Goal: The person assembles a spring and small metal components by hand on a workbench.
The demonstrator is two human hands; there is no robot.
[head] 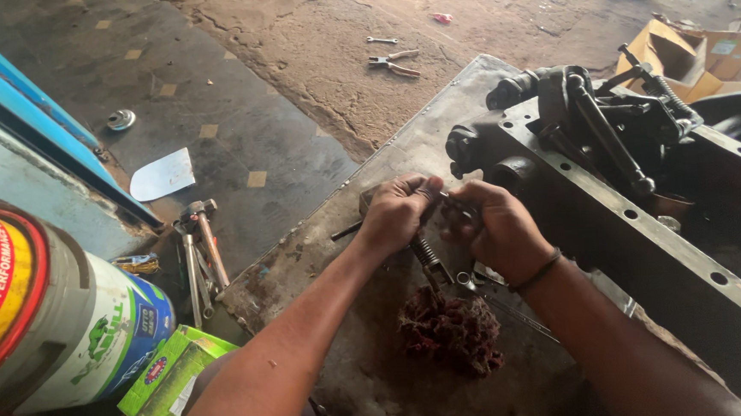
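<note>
A big round tin (43,322) with a red and yellow top label and a white, green and blue side sits closest, at the lower left, with a flat bright green carton (168,379) lying just beside it on the floor. Far off at the upper right, open brown cardboard boxes (687,56) stand behind a dark, greasy machine housing (645,217) that rests on the steel counter (338,236). Both forearms reach in from below to the middle of that counter. The left hand (397,215) has its grip clenched around the upper end of a slim metal rod with a coil spring (428,260); the right hand (496,230), a dark band at its wrist, closes on a small part at the same spot, too hidden to make out. The rod's long axis runs from the hands down toward the camera, tilted slightly right, its lower end pointing at a dark red wad of cotton waste (451,331) lying on the counter. The spring looks oily and grey. Pliers (393,63) lie on the dirt floor beyond.
</note>
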